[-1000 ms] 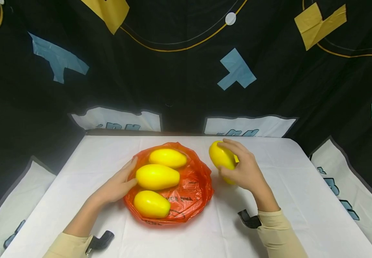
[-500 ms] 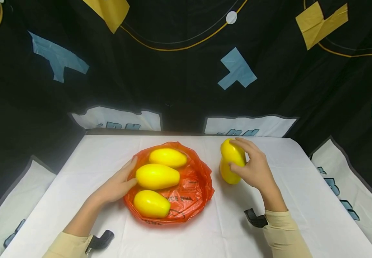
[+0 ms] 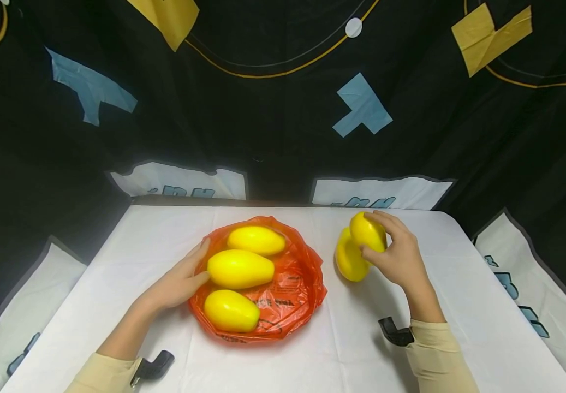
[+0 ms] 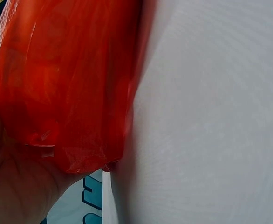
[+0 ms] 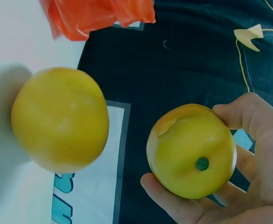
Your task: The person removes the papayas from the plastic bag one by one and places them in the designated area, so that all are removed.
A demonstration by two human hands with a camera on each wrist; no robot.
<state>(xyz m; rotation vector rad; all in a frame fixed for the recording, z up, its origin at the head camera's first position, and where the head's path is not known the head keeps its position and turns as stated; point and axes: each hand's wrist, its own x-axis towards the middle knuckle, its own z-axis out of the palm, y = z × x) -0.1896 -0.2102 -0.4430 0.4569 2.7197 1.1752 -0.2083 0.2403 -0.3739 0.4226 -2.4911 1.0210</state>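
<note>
My right hand [image 3: 403, 256] grips a yellow mango [image 3: 367, 230] between thumb and fingers. In the right wrist view its end with a small green stem dot faces the camera. A second yellow mango [image 3: 351, 256] stands on the table just left of the held one, partly hidden by it in the head view. My left hand [image 3: 179, 281] rests along the left side of a red plastic bag [image 3: 297, 305], fingers extended at its rim. The bag lies spread open with three yellow mangoes [image 3: 240, 269] in it. In the left wrist view the bag's wall hides the left fingers.
A white cloth covers the table [image 3: 337, 349], and its far edge runs just behind the bag and mangoes. A black curtain [image 3: 263, 125] with tape pieces hangs behind. Black curved wrist mounts [image 3: 152, 365] stick out from both sleeves.
My right hand has moved to the right with its mango, uncovering more of the standing mango beside it. The left hand and the bag have stayed in place.
</note>
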